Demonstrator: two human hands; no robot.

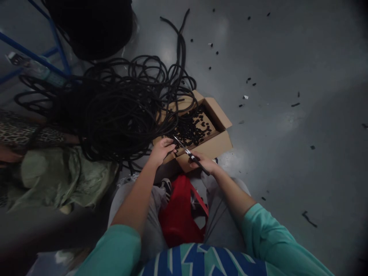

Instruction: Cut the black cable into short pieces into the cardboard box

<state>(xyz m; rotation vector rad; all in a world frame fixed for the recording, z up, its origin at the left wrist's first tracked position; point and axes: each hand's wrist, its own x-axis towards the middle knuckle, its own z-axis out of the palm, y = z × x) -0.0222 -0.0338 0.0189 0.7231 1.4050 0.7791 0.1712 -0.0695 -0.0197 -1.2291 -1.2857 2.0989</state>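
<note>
Snipping step, by the look of it: right hand point(205, 162) grasps scissors point(192, 156) at the box's 6 o'clock, blades aimed at 10-11 o'clock, towards the left fingertips. Left hand point(161, 150) at the box's 8 o'clock, fingers curled together by the near-left edge; too dim there to tell whether they pinch a cord end or nothing. Open cardboard box point(211, 147) sits in front of the knees, short black pieces point(188, 131) heaped inside. Black cord point(115, 111) lies tangled at 9 o'clock, some loops over the box edge. Red bag point(179, 214) at 6 o'clock, between the legs. Any blade closure calls for steady cord and left fingertips clear, I'd judge.
</note>
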